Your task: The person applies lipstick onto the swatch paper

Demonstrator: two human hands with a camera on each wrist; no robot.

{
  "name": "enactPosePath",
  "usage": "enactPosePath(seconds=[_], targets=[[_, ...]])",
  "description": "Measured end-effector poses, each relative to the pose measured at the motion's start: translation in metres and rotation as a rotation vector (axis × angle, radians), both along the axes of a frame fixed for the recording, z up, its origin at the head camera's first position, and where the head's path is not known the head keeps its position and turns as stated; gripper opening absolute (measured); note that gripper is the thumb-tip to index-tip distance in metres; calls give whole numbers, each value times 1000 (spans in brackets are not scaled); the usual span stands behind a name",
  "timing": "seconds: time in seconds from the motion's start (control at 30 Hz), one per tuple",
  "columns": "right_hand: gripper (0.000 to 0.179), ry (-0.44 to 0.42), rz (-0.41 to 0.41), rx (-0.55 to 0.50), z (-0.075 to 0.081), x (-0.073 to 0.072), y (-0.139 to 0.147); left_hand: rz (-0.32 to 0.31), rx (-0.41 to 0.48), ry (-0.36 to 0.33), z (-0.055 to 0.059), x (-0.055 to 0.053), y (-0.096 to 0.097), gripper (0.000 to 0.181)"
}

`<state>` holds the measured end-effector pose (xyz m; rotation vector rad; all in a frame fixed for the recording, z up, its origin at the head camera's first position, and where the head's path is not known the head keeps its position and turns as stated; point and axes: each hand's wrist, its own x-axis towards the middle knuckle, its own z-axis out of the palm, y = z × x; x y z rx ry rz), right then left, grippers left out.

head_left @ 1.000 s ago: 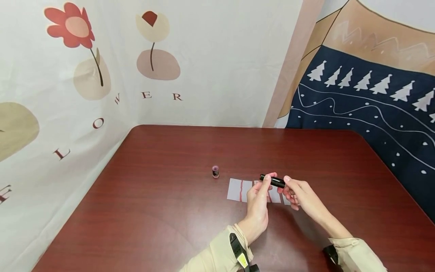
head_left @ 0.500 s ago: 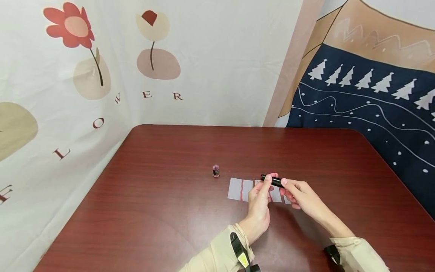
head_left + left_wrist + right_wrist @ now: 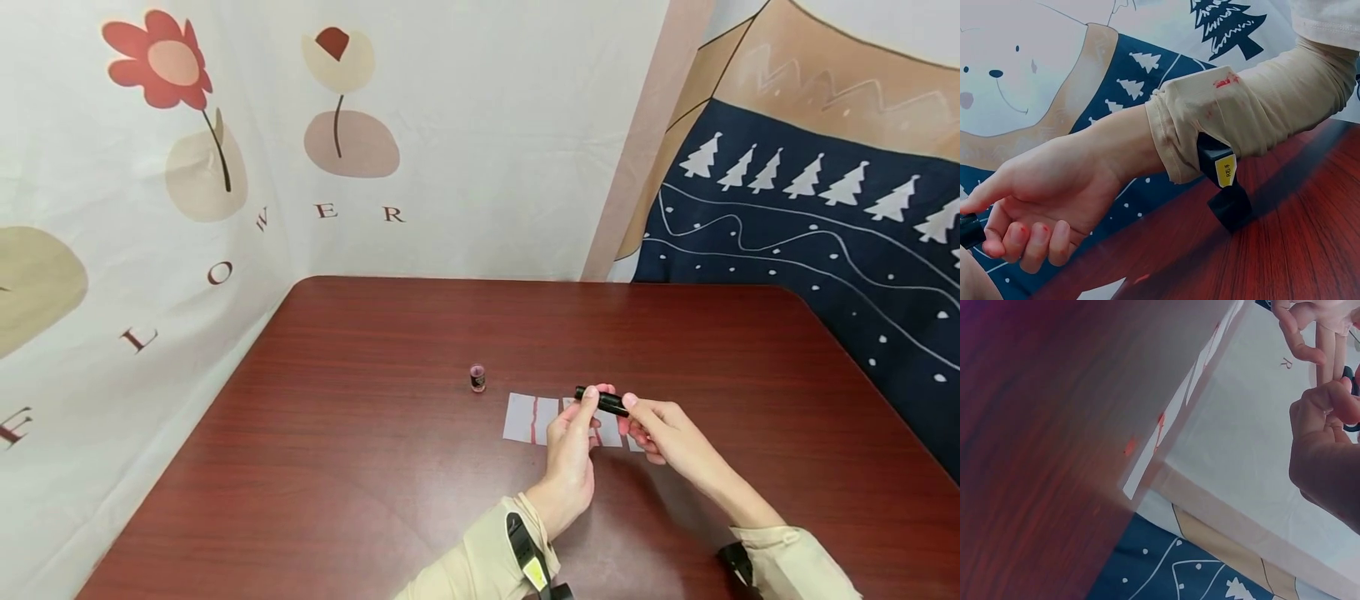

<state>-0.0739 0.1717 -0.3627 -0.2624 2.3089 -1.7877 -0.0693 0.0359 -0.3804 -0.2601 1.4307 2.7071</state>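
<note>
In the head view my left hand (image 3: 570,462) grips a small black cylindrical tube (image 3: 609,403) between thumb and fingers. My right hand (image 3: 671,432) pinches the tube's right end, its other fingers curled beneath. Both hands are over white paper pieces (image 3: 519,418) marked with red streaks and partly hidden by the hands. The left wrist view shows my right hand (image 3: 1060,187) with red smudges on its fingertips, and the tube's dark end (image 3: 970,231) at the left edge.
A small pinkish bottle (image 3: 477,379) with a dark label stands left of the papers on the reddish-brown table (image 3: 337,433). Printed cloths hang behind: a flower cloth (image 3: 480,125) and a dark blue tree cloth (image 3: 810,217). Red marks (image 3: 1130,447) show on the tabletop in the right wrist view.
The right thumb and fingertips have shifted slightly along the tube's right end, first left, then back a little right. The left hand keeps its grip; the papers and bottle stay put.
</note>
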Motion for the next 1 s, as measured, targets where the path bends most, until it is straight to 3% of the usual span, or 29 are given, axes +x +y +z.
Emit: enactPosePath(seconds=[0.43, 0.73, 1.0], targets=[[38, 84, 38, 29, 0, -3, 1, 3, -13, -6, 1, -1, 1, 32], [48, 32, -23, 30, 1, -2, -2, 11, 6, -13, 1, -3, 0, 32], [42, 67, 9, 21, 0, -1, -1, 9, -14, -18, 0, 0, 0, 32]])
